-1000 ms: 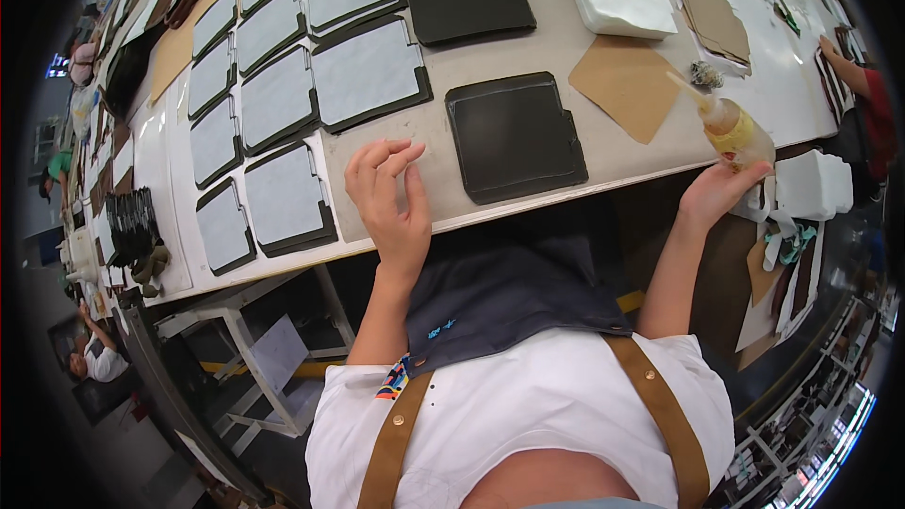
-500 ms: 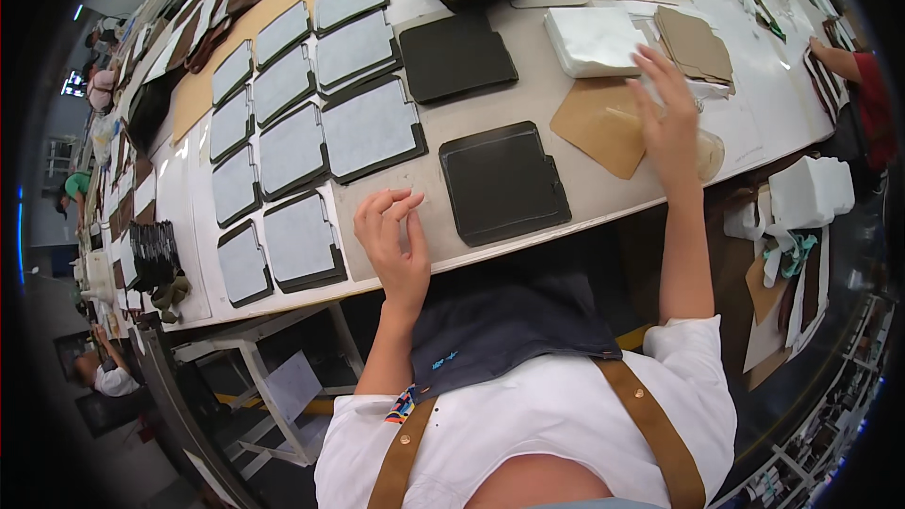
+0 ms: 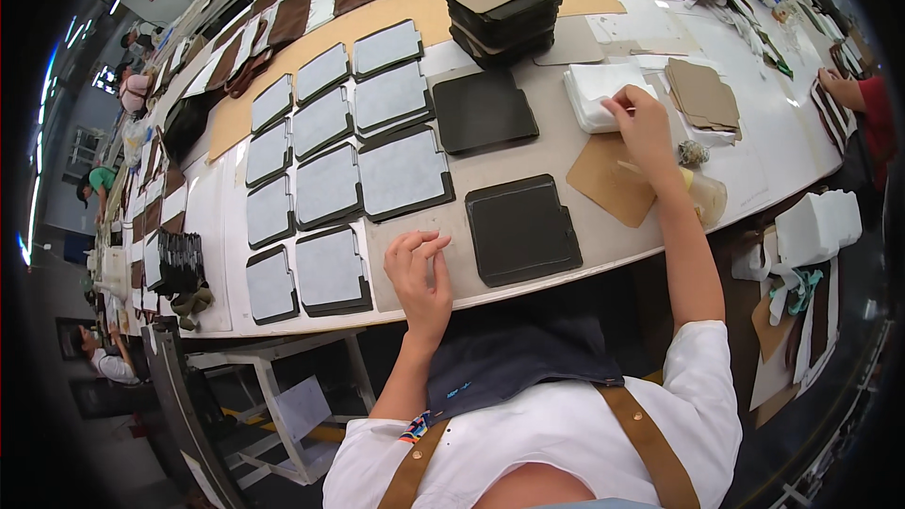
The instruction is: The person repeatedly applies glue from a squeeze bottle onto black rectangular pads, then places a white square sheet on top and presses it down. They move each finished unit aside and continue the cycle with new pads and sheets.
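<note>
My right hand (image 3: 650, 137) reaches over to the stack of white sheets (image 3: 586, 87). Its thumb and fingers come together in a pinch at the stack's near right corner, on what looks like the top sheet. My left hand (image 3: 421, 273) hovers by the table's front edge, its fingers loosely bent and apart with nothing in them. Between the hands lies a black panel (image 3: 523, 231) with a notched right side, flat on the table. Beyond it is a second black panel (image 3: 484, 111). Under my right forearm are a tan board (image 3: 608, 179) and a translucent container (image 3: 708, 200).
Rows of black panels topped with pale grey sheets (image 3: 328, 184) cover the left. At the back rises a tall stack of black panels (image 3: 504, 24) under a beige board. Brown boards (image 3: 702, 94) are piled at right. Another person's arm (image 3: 844, 90) shows at the far right.
My right hand has come down to the white stack, its spread fingers closing into a pinch. My left hand stays near the table's front edge. The whole view has shifted slightly.
</note>
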A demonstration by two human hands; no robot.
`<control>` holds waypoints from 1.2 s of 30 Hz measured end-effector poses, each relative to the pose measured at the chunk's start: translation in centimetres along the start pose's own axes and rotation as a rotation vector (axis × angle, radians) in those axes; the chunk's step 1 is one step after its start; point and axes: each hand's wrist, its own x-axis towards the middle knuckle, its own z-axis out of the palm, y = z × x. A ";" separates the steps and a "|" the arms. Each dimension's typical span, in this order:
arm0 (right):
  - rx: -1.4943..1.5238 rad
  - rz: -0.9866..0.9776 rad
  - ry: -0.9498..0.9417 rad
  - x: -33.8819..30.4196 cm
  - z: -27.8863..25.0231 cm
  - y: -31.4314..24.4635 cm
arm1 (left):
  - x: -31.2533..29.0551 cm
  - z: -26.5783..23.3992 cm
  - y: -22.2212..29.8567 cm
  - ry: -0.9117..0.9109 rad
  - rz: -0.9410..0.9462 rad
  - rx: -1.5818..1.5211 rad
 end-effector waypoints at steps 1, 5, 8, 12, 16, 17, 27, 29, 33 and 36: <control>0.203 0.084 0.049 0.4 -0.3 0.6 | 0.1 0.0 0.1 -0.003 0.004 0.010; 1.259 0.257 0.387 2.5 -3.1 4.2 | -0.1 0.1 -0.3 -0.003 -0.007 -0.017; 1.533 0.259 0.688 3.9 -7.2 7.1 | 0.1 0.3 -0.4 0.002 -0.001 -0.042; 1.271 -0.059 0.772 1.5 -9.8 0.7 | 0.5 -0.7 0.4 0.013 -0.029 -0.188; 0.624 -0.397 0.610 -3.6 -7.1 -9.7 | 3.4 -1.1 4.0 -0.225 -0.011 -0.597; 0.691 -0.467 0.468 -4.2 -6.6 -10.9 | 4.2 -0.8 5.2 -0.318 -0.023 -0.710; 0.864 -0.235 0.321 -5.2 -7.8 -9.7 | 9.8 3.1 9.6 -0.704 -0.038 -1.105; 0.726 -0.423 0.220 -7.6 -7.7 -11.0 | 10.0 2.8 10.2 -0.668 -0.142 -1.368; 0.240 -0.852 -0.013 -9.7 -5.6 -13.3 | 10.1 1.2 10.5 -0.607 -0.531 -1.523; 0.254 -0.940 -0.066 -10.7 -3.4 -13.7 | 9.8 0.5 9.2 -0.486 -0.637 -1.344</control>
